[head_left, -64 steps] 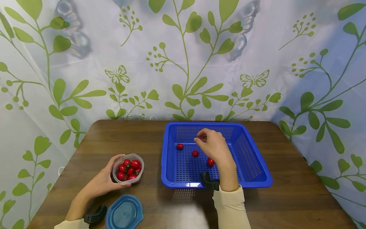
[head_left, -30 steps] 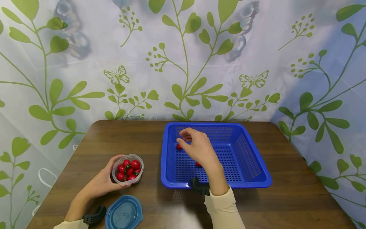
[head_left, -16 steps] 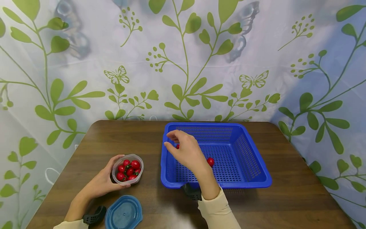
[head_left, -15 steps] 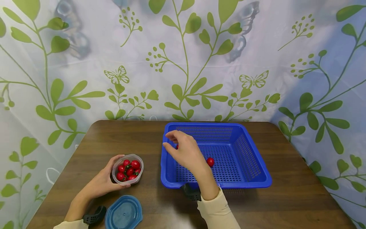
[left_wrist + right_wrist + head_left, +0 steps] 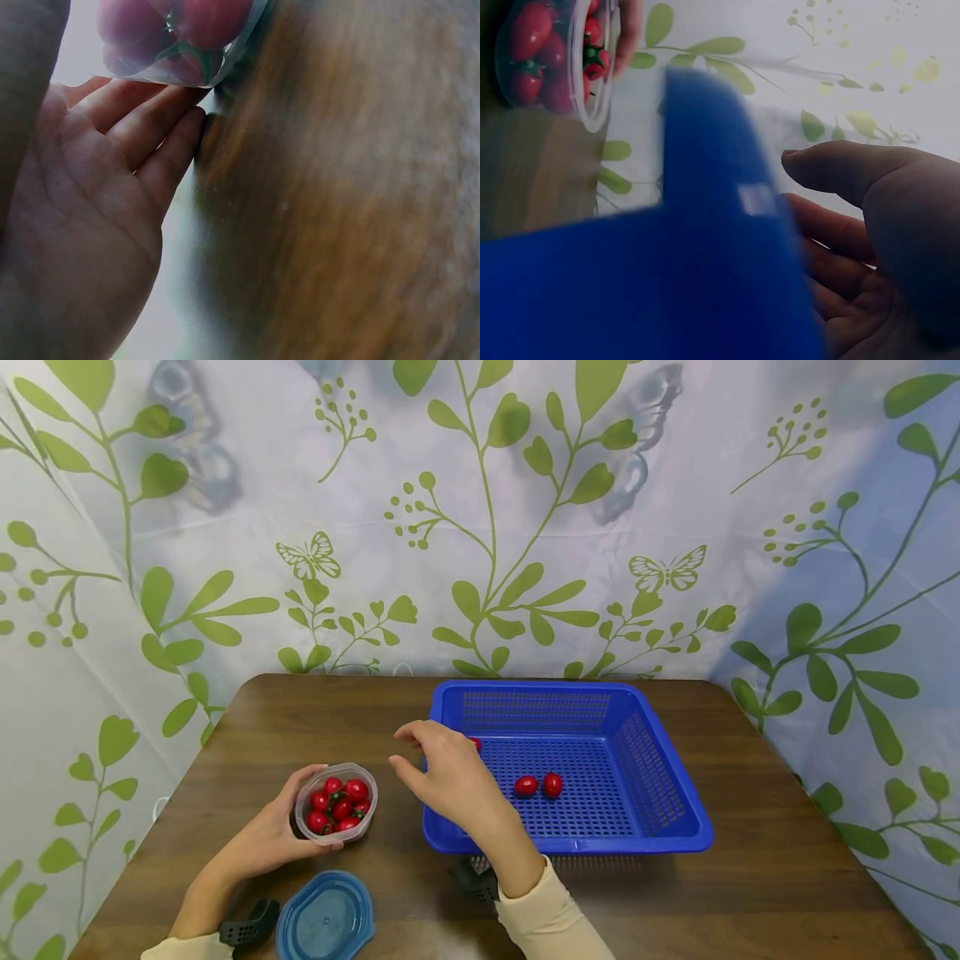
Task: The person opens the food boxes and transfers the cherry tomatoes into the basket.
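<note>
Left hand (image 5: 273, 831) round a tub (image 5: 349, 836) of tomatoes (image 5: 341, 810), right hand (image 5: 450, 772) at the left rim of a blue basket (image 5: 615, 843)

At the near left, a cream sleeve (image 5: 187, 948) and a black wrist device (image 5: 251, 925) lead to the left hand. Its fingers curl round the left side of the clear tub, thumb along the near side and fingertips along the far side, so the tub is in its grasp. The tub is at the left half of the brown wooden table (image 5: 337, 718); whether its base touches the wood cannot be told. Inside sits a cluster of red tomatoes with green stalks among them. Just beside the tub, on its near side, lies a blue lid (image 5: 326, 914), cut off by the near edge of the view.

Farther right, the right hand hides part of the basket's left rim, its fingertips pointing left, near the tub. Thumb and forefinger stand apart with a plain gap, the other fingers softly bent; nothing shows in their hold.

The perforated basket stands right of centre. Three loose tomatoes (image 5: 526, 787) show on its floor: one at the far left, partly behind the right hand, and two side by side, slightly apart, toward the near side. A curtain (image 5: 420, 610) printed with green leaves and butterflies fills the far side.
</note>
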`<state>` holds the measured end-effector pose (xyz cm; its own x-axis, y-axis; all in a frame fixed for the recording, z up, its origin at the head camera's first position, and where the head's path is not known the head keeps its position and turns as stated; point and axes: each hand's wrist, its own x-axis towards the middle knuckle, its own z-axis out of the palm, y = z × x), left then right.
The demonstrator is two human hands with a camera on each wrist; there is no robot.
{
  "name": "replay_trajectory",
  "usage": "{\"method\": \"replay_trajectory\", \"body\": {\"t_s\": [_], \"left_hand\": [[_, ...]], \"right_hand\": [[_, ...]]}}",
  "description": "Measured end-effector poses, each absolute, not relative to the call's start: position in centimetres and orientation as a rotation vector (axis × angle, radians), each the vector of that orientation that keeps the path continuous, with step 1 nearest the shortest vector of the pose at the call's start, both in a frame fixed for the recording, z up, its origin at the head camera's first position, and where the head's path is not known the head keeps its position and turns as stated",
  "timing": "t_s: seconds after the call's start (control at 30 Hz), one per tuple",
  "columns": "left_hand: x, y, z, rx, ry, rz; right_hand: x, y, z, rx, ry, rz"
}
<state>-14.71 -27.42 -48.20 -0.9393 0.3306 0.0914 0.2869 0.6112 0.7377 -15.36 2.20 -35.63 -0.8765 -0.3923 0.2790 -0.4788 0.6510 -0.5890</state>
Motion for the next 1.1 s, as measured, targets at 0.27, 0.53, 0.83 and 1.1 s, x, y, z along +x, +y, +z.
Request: {"method": "replay_trajectory", "body": {"t_s": [0.27,0.53,0.83,1.1], "left_hand": [[-14.8,-27.4,-48.0,0.536,2.755,1.260],[-14.8,-27.6,-48.1,0.547,2.753,1.270],[-14.8,-27.8,-48.2,0.590,2.686,1.349],[-14.8,-27.8,-48.1,0.623,2.670,1.371]], "right_hand": [[-15.2,0.8,-36.4,0.777,-2.722,0.957],[-14.5,-1.0,-37.0,0.860,-2.684,0.898],[-13.6,-3.4,-38.3,0.962,-2.645,0.858],[-13.4,-4.8,-39.3,0.975,-2.675,0.809]]}}
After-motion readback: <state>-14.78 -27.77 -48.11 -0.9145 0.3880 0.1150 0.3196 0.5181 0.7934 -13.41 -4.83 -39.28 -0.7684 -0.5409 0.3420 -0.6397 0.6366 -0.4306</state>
